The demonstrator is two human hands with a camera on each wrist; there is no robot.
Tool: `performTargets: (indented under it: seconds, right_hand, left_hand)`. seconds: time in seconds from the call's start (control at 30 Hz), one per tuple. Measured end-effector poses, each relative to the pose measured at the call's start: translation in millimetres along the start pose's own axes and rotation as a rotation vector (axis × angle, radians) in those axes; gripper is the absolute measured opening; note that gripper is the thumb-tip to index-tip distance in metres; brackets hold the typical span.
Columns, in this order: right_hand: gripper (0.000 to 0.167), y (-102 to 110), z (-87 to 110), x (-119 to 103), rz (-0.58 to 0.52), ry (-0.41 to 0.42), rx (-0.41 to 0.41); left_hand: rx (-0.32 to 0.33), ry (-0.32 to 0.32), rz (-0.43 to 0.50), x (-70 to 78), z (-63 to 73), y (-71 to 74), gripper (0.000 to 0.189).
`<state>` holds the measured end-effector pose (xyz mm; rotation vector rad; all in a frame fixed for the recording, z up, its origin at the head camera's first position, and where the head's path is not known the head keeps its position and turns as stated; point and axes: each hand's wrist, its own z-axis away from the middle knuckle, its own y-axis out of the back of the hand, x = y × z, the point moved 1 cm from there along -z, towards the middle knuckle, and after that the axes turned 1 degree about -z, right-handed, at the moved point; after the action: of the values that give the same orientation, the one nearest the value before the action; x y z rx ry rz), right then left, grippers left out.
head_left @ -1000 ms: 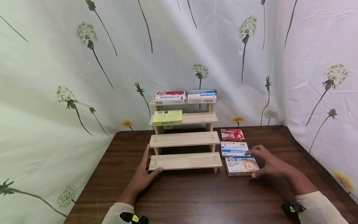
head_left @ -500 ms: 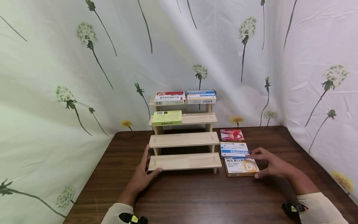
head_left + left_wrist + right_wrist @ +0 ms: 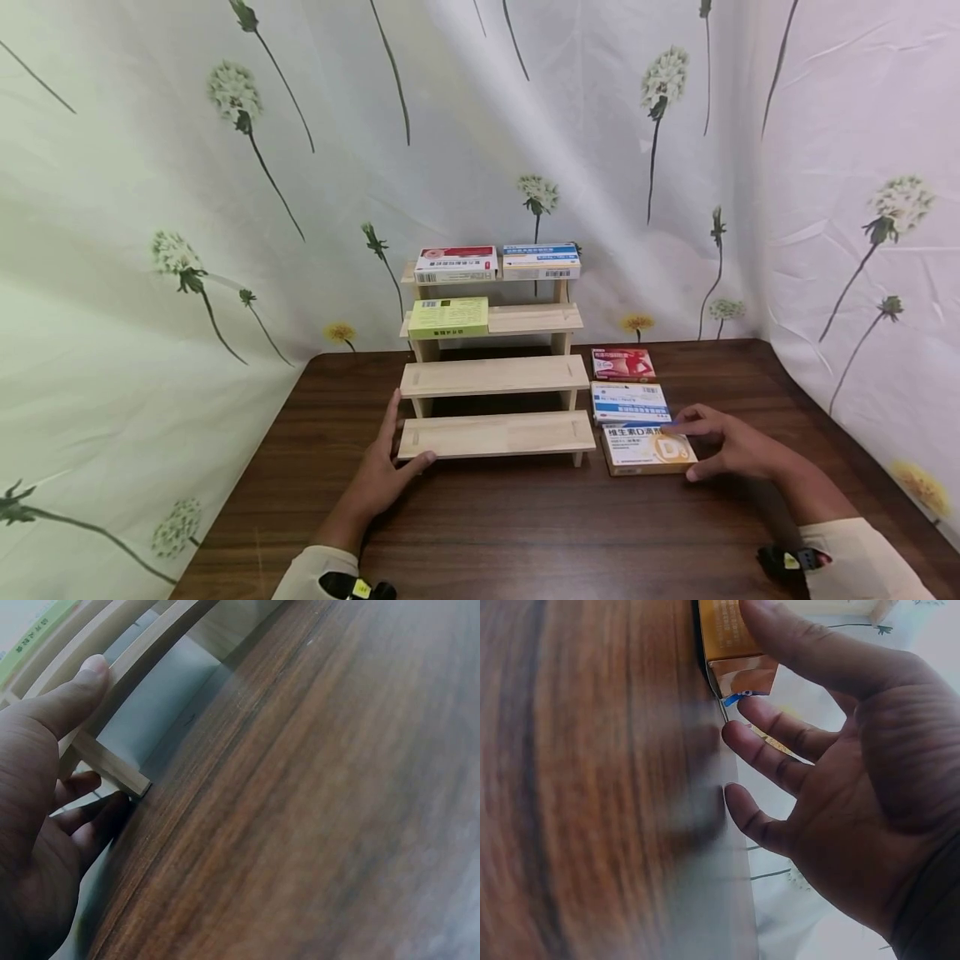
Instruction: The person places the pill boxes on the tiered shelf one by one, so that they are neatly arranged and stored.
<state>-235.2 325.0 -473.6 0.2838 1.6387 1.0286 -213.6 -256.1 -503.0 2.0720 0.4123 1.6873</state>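
A light wooden stepped rack (image 3: 495,435) with several shelves stands on the table. My left hand (image 3: 381,477) rests on its front left corner, thumb on the lowest shelf's front edge and index finger stretched along the side. In the left wrist view the other fingers lie beside the rack's leg (image 3: 120,769). My right hand (image 3: 738,448) pinches the right end of a white and orange vitamin D box (image 3: 637,452), thumb at the front corner, index finger at the back edge. A blue and white medicine box (image 3: 628,400) lies behind it, then a red medicine box (image 3: 622,364).
On the top shelf lie a red and white box (image 3: 456,262) and another blue and white box (image 3: 542,260). A yellow-green box (image 3: 448,317) sits on the left of the shelf below. A cloth with dandelion prints (image 3: 450,125) hangs behind the dark wooden table (image 3: 510,533).
My right hand has shifted slightly right and toward me, its index finger moving from the blue and white box to the vitamin D box's back edge. My left hand has stayed put.
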Motion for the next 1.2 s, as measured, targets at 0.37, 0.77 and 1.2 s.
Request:
performTargets:
  seconds: [0.37,0.77,1.2]
  right_hand:
    - [0.062,-1.3,1.2,-2.9,-0.014,-0.018,-0.016]
    - [0.056,-1.1,2.7,0.5,0.014,0.008,0.006]
    - [0.048,4.9,4.6,-6.4,-0.017,0.013,0.028]
  left_hand:
    - [0.01,-0.008,0.003,-0.4,0.4,-1.0,0.117]
    - [0.01,-0.008,0.003,-0.1,0.6,0.0,0.117]
    - [0.007,0.01,-0.012,2.2,0.9,1.0,0.117]
